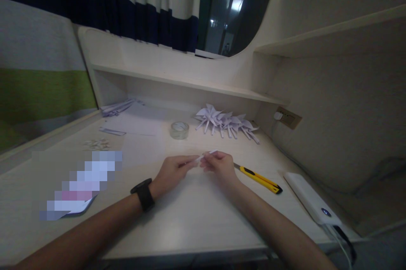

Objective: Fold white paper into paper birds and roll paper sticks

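Note:
Above the middle of the desk, both hands meet at a narrow strip of white paper [213,151], perhaps folded or rolled. My left hand [173,173], with a black watch [145,194] on its wrist, pinches one end between the fingertips. Closed around the other end is my right hand [220,166], its fingers hiding much of the strip. A yellow utility knife [259,180] lies just right of that hand. Behind the hands stands a roll of clear tape [179,130]. Several white paper pinwheels [226,122] rest in a row farther back.
White paper sheets [136,118] and a bundle of paper strips [116,108] lie at the back left, near small pale pieces [97,144]. A blurred-out phone [79,191] is at left. On the right are a white power bank [311,198] with cables and a wall socket [289,117].

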A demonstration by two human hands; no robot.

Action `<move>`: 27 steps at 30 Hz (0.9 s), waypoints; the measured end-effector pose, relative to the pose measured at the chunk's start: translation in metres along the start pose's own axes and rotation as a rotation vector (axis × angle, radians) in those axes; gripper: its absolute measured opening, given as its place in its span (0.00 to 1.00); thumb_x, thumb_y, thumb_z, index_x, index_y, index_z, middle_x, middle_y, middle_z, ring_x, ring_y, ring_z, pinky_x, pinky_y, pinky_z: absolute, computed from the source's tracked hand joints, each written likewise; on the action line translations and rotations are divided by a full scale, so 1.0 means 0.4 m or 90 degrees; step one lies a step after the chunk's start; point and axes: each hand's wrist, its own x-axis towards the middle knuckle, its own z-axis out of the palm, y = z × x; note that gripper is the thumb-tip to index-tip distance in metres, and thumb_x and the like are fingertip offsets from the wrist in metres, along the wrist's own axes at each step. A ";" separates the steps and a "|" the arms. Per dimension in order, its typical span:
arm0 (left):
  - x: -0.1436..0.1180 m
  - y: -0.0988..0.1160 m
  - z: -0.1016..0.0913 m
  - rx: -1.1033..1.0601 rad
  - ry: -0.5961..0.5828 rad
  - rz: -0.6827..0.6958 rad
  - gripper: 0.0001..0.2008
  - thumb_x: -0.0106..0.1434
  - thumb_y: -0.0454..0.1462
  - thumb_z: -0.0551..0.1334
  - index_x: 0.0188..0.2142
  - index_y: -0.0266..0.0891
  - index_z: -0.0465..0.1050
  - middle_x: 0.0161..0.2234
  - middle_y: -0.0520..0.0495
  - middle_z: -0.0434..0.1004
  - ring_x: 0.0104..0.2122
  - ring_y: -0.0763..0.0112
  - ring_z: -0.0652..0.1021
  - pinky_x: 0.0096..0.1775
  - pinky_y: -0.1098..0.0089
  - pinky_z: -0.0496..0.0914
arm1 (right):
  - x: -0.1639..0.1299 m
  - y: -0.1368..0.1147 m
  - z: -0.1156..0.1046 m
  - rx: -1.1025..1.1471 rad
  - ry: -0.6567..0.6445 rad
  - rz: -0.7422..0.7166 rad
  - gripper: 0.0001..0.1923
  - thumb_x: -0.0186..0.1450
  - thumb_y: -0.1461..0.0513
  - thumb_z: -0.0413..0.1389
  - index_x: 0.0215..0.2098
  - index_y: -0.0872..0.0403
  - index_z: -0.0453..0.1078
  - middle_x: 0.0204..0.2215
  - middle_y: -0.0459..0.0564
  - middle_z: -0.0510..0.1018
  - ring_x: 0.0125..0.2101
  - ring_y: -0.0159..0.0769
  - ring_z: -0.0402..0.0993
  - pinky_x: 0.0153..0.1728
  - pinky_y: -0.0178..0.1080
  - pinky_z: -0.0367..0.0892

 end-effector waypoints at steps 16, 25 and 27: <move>-0.016 -0.017 -0.001 0.221 0.009 0.230 0.15 0.69 0.40 0.53 0.46 0.38 0.75 0.31 0.45 0.81 0.26 0.71 0.78 0.30 0.74 0.71 | 0.002 0.009 -0.004 0.043 0.021 0.007 0.15 0.50 0.54 0.67 0.22 0.57 0.72 0.17 0.48 0.76 0.16 0.29 0.69 0.18 0.32 0.65; -0.018 -0.023 0.000 0.315 0.020 0.330 0.14 0.68 0.32 0.49 0.48 0.36 0.70 0.27 0.47 0.78 0.23 0.72 0.77 0.26 0.74 0.70 | 0.007 0.017 -0.002 0.075 0.022 0.012 0.15 0.49 0.55 0.67 0.24 0.58 0.73 0.17 0.47 0.76 0.16 0.28 0.69 0.18 0.32 0.66; -0.018 -0.023 -0.002 0.302 0.024 0.336 0.15 0.68 0.30 0.48 0.48 0.34 0.70 0.27 0.47 0.78 0.23 0.71 0.77 0.26 0.74 0.70 | 0.007 0.015 -0.006 0.080 0.002 0.012 0.14 0.50 0.55 0.67 0.24 0.58 0.73 0.18 0.48 0.76 0.16 0.28 0.69 0.19 0.32 0.66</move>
